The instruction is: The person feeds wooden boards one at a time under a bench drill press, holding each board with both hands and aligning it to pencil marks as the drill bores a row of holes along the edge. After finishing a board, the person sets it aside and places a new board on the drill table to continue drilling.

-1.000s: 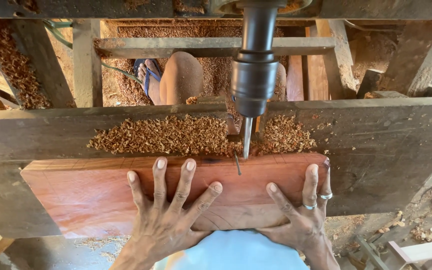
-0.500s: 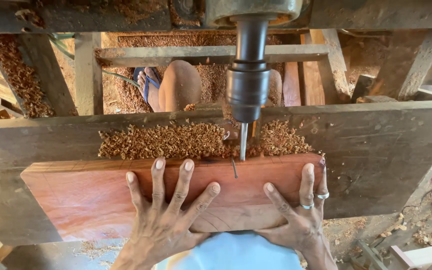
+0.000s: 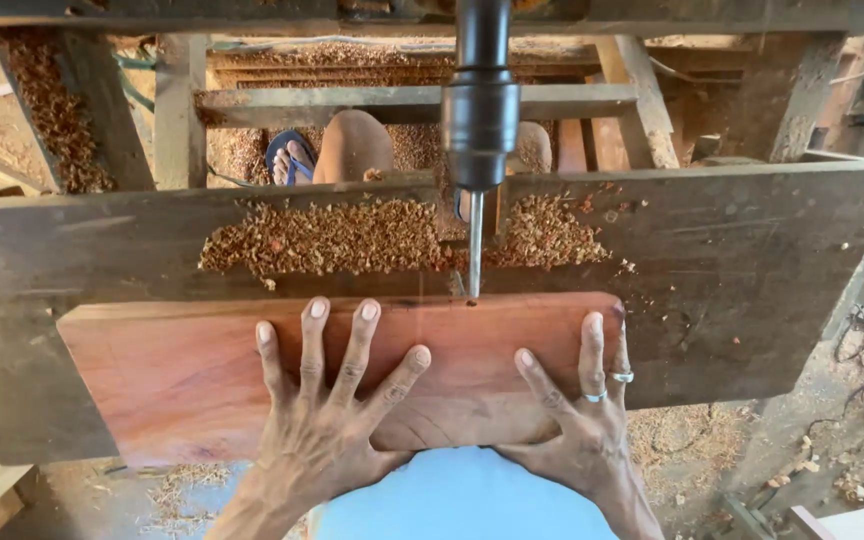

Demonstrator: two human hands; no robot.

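Seen from above, a person is pressing a reddish wooden board [image 3: 252, 370] flat onto a worn grey work surface [image 3: 752, 260]. Nearest the viewer, at about 6 o'clock, a pale blue garment [image 3: 462, 500] is filling the lower edge. The left hand [image 3: 327, 420] is lying open at 7 o'clock, fingers spread wide and palm down on the board's middle. The right hand [image 3: 577, 420] is lying open too at 5 o'clock, two rings showing, its fingers reaching over the board's right end. Neither hand is gripping; both are pinning the board in place.

Just beyond the fingertips, at the centre, a thin drill bit [image 3: 474, 245] is pointing straight down, its tip meeting the board's far edge beside a faint pencil line. Above it, toward 12 o'clock, the dark chuck [image 3: 480, 125] of a drill press is hanging. Heaps of wood shavings [image 3: 322, 238] are lying on the surface behind the board.

Farther off, below the surface, a sandalled foot [image 3: 290, 160] and a knee [image 3: 352, 145] are showing.

The drilling step appears to be in hand; the next move likely calls for steady downward pressure, so the board is not twisting.
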